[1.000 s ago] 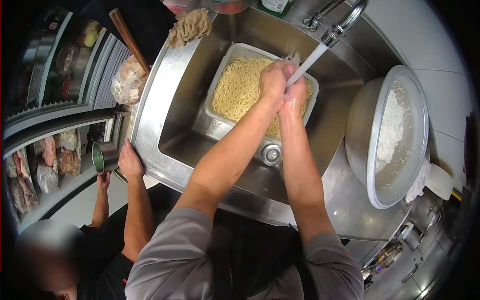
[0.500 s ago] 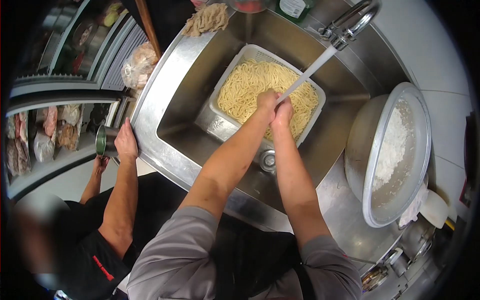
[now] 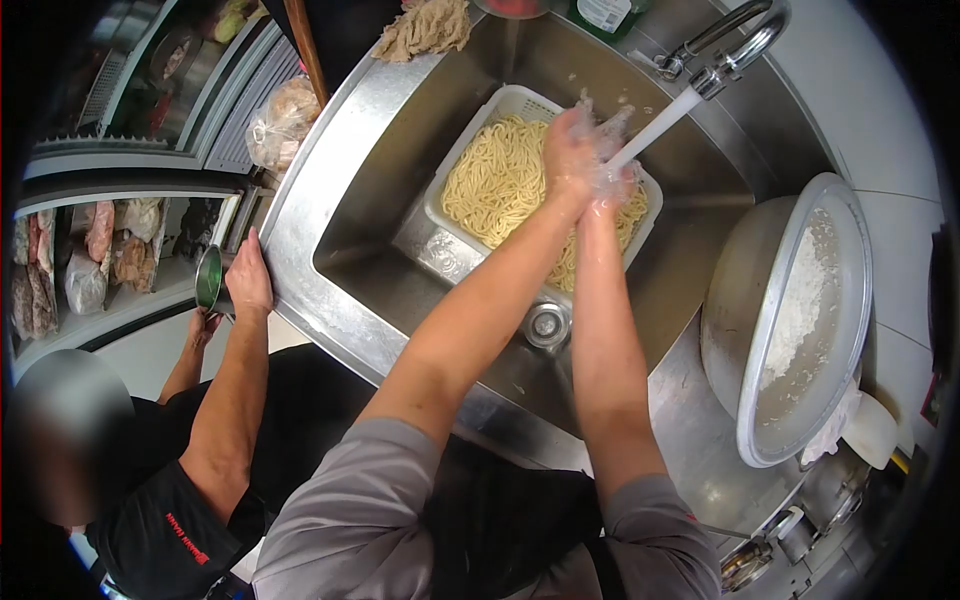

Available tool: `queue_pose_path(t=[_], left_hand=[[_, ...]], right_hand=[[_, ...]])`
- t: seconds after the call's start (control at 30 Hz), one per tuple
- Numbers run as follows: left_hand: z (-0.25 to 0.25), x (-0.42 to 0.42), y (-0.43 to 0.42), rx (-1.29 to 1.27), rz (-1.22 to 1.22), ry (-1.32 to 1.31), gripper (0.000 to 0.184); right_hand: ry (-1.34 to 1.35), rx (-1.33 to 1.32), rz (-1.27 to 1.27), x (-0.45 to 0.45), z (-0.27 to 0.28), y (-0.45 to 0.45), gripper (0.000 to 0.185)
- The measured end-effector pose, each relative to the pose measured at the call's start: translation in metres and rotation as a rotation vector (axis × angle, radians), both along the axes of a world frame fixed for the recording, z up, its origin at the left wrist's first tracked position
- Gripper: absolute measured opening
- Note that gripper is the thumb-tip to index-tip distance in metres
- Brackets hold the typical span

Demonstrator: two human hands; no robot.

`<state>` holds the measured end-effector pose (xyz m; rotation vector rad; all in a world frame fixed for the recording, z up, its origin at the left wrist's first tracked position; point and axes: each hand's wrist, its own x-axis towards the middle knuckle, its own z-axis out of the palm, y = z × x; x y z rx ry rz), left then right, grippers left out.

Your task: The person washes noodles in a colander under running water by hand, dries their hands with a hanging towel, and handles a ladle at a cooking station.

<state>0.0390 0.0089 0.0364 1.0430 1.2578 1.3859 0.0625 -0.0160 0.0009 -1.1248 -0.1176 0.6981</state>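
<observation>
The left hand and right hand, close together in the splash with finger posture impossible to tell, seem at a rinsing step over noodles in the basket beneath them, and the next move probably calls for good aim within the running water.

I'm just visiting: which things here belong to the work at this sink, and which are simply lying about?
In use:
left hand and right hand, at the running water
tap
noodles, in the white basket
sink

Apparently just lying about:
crumpled brown cloth
green bottle
large bowl
bagged item
</observation>
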Motion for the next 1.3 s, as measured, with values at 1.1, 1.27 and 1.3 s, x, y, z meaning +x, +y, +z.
queue_pose_path(t=[1.1,1.27,1.3], left_hand=[[-0.062,-0.001,-0.011,-0.368,-0.258,-0.063,0.013],[0.083,-0.011,0.009,-0.393,-0.119,-0.613,0.021],[0.111,-0.018,0.006,-0.318,-0.16,-0.408,0.023]], right_hand=[[0.322,-0.211,0.264,0.001,-0.009,-0.019,0.028],[0.183,-0.152,0.274,0.036,0.065,0.01,0.028],[0.16,-0.143,0.269,0.044,0.075,0.012,0.028]])
